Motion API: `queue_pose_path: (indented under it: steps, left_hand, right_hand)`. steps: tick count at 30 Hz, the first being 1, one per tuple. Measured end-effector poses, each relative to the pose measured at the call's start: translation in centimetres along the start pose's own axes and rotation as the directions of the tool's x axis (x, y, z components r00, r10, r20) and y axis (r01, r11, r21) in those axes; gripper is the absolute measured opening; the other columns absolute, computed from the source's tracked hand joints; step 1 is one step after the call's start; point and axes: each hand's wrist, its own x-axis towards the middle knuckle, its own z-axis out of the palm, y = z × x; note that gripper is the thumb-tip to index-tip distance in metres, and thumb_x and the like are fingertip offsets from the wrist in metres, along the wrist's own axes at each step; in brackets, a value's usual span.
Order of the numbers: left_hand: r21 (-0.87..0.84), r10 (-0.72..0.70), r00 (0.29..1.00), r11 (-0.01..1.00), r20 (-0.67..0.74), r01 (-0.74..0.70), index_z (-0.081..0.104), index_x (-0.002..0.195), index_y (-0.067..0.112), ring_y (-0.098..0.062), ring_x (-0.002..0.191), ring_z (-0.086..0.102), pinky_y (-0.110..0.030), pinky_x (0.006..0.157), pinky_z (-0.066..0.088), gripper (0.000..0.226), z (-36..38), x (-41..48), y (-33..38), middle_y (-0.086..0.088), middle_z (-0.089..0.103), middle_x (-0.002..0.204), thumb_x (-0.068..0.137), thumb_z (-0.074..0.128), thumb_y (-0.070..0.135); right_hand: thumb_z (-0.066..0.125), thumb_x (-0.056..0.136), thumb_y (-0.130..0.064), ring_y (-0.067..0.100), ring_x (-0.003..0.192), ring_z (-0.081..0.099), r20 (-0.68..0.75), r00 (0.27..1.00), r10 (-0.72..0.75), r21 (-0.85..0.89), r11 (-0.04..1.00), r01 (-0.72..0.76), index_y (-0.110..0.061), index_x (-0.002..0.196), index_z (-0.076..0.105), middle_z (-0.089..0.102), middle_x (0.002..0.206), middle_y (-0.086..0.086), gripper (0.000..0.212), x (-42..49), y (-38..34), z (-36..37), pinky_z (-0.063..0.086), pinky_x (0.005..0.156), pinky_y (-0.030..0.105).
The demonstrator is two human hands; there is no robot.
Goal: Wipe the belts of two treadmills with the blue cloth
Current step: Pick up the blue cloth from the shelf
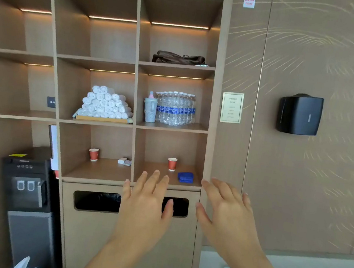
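Hovering before the shelf, left hand and right hand spread, empty; folded blue cloth sits in lower right cubby, just beyond and between the fingertips; neither hand clearly nearer.

Bare left grip and bare right grip, unclothed past the wrists.

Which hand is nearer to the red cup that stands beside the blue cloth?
Left. The left hand is just below the cup, with its fingertips close under it. The right hand is farther to the right, beyond the blue cloth.
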Motion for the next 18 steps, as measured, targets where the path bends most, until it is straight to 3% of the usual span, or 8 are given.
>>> queue_pose_path:
  steps: [3,6,12,16,18]
  left_hand:
    - [-0.017,0.015,1.0,1.0,-0.007,-0.015,0.07,0.106,0.013,-0.03,0.102,0.065,-0.054,0.078,0.049,0.044,1.7,0.1,-0.9,-0.007,0.068,0.11,0.073,0.052,0.037]
    - [-0.034,0.008,1.0,0.999,0.007,-0.008,0.07,0.105,0.012,-0.03,0.101,0.065,-0.053,0.076,0.051,0.051,4.1,0.2,-1.5,-0.008,0.068,0.11,0.078,0.037,0.039]
    - [-0.041,-0.01,0.998,0.999,0.06,0.012,0.07,0.105,0.013,-0.027,0.101,0.065,-0.053,0.078,0.05,0.051,10.0,2.6,-1.2,-0.007,0.068,0.109,0.079,0.035,0.039]
    - [-0.028,-0.031,0.993,0.999,0.113,0.034,0.07,0.103,0.013,-0.028,0.102,0.065,-0.052,0.078,0.05,0.05,14.9,5.2,0.0,-0.008,0.068,0.11,0.078,0.036,0.039]
    - [-0.01,-0.042,0.986,0.999,0.162,0.044,0.07,0.104,0.013,-0.028,0.102,0.065,-0.052,0.078,0.05,0.05,17.4,7.1,0.7,-0.007,0.068,0.111,0.078,0.036,0.039]
  right_hand:
    - [0.043,0.071,-0.041,0.024,0.09,0.068,-0.03,0.999,-0.028,-0.007,1.0,0.028,-0.018,0.099,0.073,0.07,0.101,0.004,0.047,0.3,-0.6,1.8,0.053,0.071,0.054]
    - [0.058,0.064,-0.037,0.025,0.09,0.068,-0.057,0.998,-0.032,-0.025,0.999,0.031,-0.018,0.1,0.072,0.071,0.101,0.004,0.044,0.6,0.0,4.4,0.052,0.07,0.056]
    - [0.058,0.065,-0.036,0.026,0.092,0.068,-0.026,1.0,-0.017,0.001,1.0,0.017,-0.016,0.102,0.071,0.07,0.102,0.005,0.044,2.7,2.8,10.1,0.052,0.071,0.056]
    - [0.039,0.074,-0.04,0.026,0.095,0.067,0.022,1.0,-0.019,0.034,0.999,0.018,-0.017,0.105,0.07,0.069,0.104,0.005,0.05,4.7,5.7,14.8,0.052,0.074,0.056]
    - [0.044,0.073,-0.039,0.026,0.096,0.067,0.057,0.998,-0.017,0.06,0.998,0.014,-0.017,0.106,0.07,0.069,0.105,0.005,0.047,5.9,7.3,17.1,0.051,0.075,0.056]
